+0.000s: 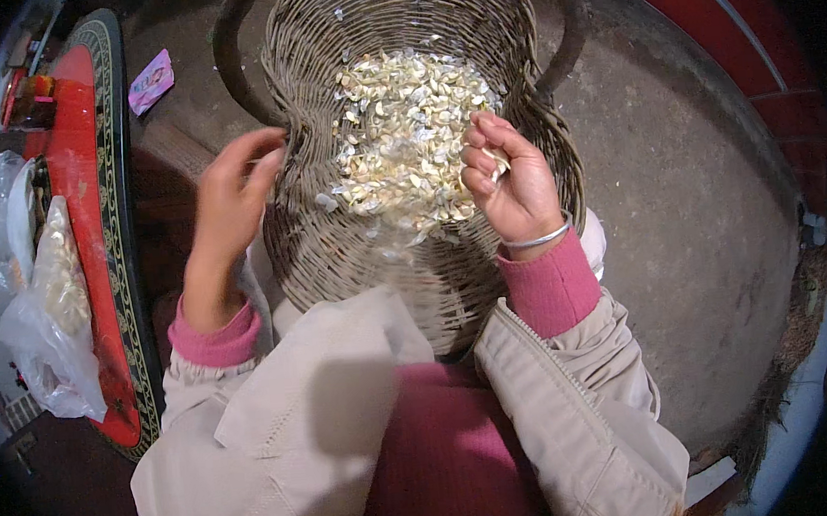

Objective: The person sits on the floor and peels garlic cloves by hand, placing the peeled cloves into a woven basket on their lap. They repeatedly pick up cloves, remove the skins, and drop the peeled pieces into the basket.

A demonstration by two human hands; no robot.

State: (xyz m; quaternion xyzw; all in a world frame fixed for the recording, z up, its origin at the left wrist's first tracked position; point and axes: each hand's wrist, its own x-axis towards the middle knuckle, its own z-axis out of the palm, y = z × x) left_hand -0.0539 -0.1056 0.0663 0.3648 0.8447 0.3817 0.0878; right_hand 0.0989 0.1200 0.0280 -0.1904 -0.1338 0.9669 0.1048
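Beige jacket sleeves [578,409] are framing a sorting step: right hand [509,189] is pinching seeds [405,134] mid-frame, left hand [232,199] is steadying the basket [335,235] rim, fingers loose; sifting likely follows.

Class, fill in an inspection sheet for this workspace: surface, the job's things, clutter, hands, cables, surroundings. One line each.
Surface: grey concrete floor; the basket rests against the person's lap.
Job's things: woven basket holding a heap of pale seeds.
Clutter: clear plastic bag of pale bits, and a pink packet on the floor.
Hands: left hand at the basket's left rim, fingers curled, holding nothing visible; right hand over the heap, fingers pinched on a few seeds, a bangle on the wrist.
Cables: nothing seen.
Surroundings: red tray with dark patterned border at left; red tiles at upper right.
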